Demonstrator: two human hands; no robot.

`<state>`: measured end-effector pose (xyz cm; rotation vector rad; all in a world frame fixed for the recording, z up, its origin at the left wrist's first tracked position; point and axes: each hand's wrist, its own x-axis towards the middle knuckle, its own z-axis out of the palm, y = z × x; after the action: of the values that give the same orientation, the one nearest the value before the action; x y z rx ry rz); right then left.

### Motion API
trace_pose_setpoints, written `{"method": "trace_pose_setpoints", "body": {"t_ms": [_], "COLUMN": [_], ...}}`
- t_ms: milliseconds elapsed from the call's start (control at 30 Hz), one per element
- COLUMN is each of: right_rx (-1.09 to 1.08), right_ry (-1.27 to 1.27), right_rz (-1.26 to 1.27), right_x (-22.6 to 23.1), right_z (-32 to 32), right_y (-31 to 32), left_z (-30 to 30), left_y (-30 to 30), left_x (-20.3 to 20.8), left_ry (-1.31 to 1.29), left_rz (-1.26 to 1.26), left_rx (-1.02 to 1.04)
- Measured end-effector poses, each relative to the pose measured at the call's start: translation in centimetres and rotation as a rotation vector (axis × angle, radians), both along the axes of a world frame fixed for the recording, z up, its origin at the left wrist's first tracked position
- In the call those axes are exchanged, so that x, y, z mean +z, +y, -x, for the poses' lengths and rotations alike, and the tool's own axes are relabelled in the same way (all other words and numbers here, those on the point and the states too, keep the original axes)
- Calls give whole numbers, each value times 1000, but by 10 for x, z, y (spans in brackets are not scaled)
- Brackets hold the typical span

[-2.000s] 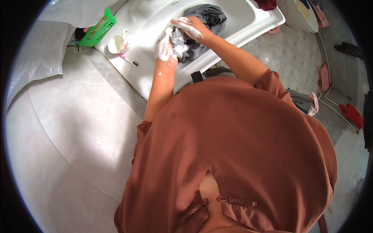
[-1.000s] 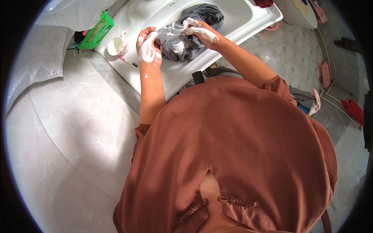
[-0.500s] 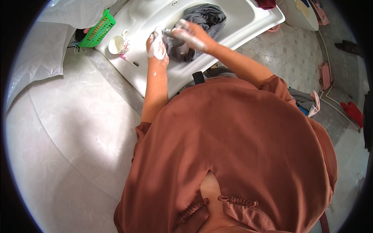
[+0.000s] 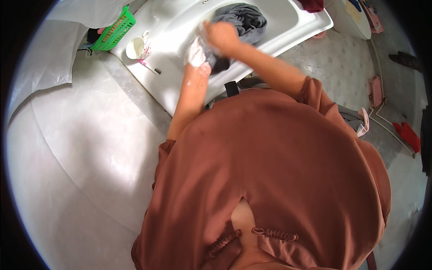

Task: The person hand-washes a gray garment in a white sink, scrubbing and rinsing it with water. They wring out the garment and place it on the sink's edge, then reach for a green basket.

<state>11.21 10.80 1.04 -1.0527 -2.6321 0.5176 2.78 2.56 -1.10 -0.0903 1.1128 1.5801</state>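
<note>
A dark grey cloth (image 4: 245,22), perhaps a garment, lies bunched in the white sink (image 4: 175,38), and part of it runs under my hands. White foam coats my left hand (image 4: 196,55), which is closed on the near part of the cloth. My right hand (image 4: 221,38) is curled into a fist against it, also gripping the cloth, and is smeared by motion. Its fingertips are hidden. Both hands meet over the left side of the basin.
On the sink's left ledge stand a white patterned cup (image 4: 136,48) and a pink-and-black toothbrush (image 4: 150,67). A green basket (image 4: 116,31) is beyond them. Dark red fabric (image 4: 311,4) hangs at the sink's far right. A whitish plastic sheet (image 4: 49,54) hangs at left.
My left hand has shifted right, toward the right one. The right hand has moved slightly back and left and curled into a fist; the two now overlap on the cloth.
</note>
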Motion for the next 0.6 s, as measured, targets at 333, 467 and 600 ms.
{"method": "trace_pose_setpoints", "body": {"t_ms": [333, 467, 600], "right_rx": [-13, -71, 52], "right_ry": [30, 279, 541], "right_rz": [43, 435, 1032], "right_x": [-1, -5, -15], "right_z": [-7, -16, -30], "right_y": [6, 11, 28], "left_z": [8, 9, 24], "left_y": [-3, -4, -4], "left_x": [-26, 6, 7], "left_ry": [-176, -381, -180], "left_rz": [-193, -414, -199], "left_rx": [-3, -109, -28]}}
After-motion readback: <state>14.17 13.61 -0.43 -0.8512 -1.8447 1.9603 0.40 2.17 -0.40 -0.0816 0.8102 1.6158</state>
